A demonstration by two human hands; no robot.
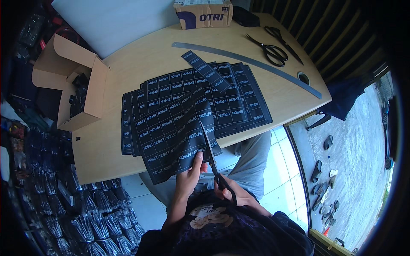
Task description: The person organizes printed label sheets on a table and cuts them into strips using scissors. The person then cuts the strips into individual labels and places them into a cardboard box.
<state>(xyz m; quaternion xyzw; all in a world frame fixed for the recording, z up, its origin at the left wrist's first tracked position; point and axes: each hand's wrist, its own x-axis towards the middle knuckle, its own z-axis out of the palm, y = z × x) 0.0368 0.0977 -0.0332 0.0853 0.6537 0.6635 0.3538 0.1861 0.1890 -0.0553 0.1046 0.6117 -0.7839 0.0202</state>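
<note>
Between the fingers and thumb of my left hand [190,176] is the near edge of a black sheet [164,134], printed with a grid of white-lettered labels. The sheet curls up and hangs over the table's front edge. Black-handled scissors [210,149] are in my right hand [237,194], fingers around the handles. Their blades point away from me at the sheet's right part, close to my left thumb; how far they are apart is hard to tell. Beneath lies a spread stack of similar sheets [256,104]. A narrow cut strip [204,69] rests across the stack.
On the wooden table [106,158] are an open cardboard box [89,100] with dark pieces, a long steel ruler [252,61], two other scissors [273,53], a taped carton [205,16] and a dark pouch [246,18]. Plastic-wrapped bundles [87,213] lie lower left; footwear [316,170] sits outside right.
</note>
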